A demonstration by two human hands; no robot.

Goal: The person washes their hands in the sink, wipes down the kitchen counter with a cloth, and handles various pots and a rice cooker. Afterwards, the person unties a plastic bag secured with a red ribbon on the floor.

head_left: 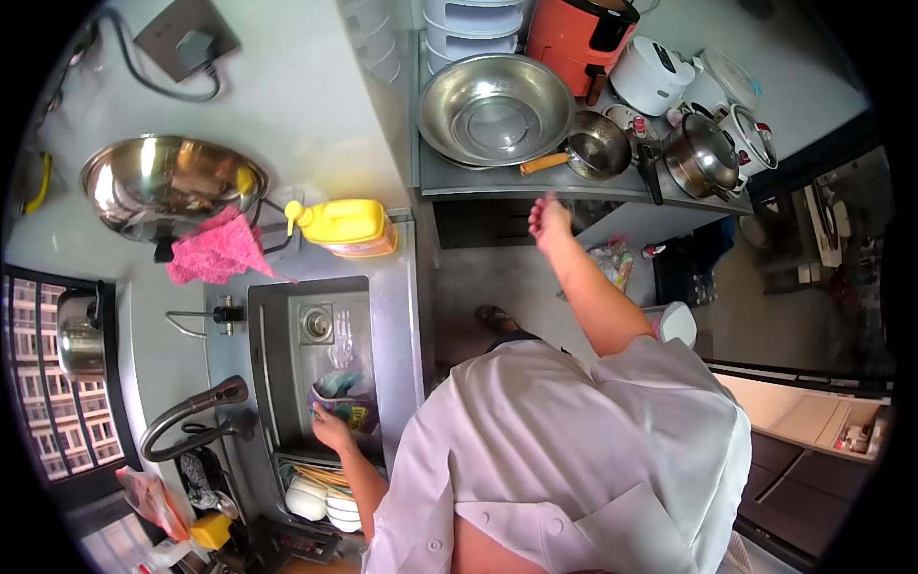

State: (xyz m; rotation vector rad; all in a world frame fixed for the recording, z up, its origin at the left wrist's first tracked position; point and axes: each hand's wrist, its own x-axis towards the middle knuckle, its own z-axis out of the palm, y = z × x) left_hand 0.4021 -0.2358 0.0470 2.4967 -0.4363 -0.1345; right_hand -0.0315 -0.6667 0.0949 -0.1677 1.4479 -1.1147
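Observation:
My left hand is in the sink, its fingers closed on the edge of a crumpled plastic packet. The packet is purple and greenish with a yellow patch and lies against the sink floor, below the drain. My right hand is held out over the floor, just in front of the far counter's edge. Its fingers are curled in; whether anything small is inside them is hidden. Nearest to it is a small pan with a wooden handle, on the counter and apart from the hand.
A wide metal basin, a red air fryer, a white rice cooker and a lidded pot crowd the far counter. Beside the sink are a yellow bottle, a pink cloth, a faucet and stacked white bowls.

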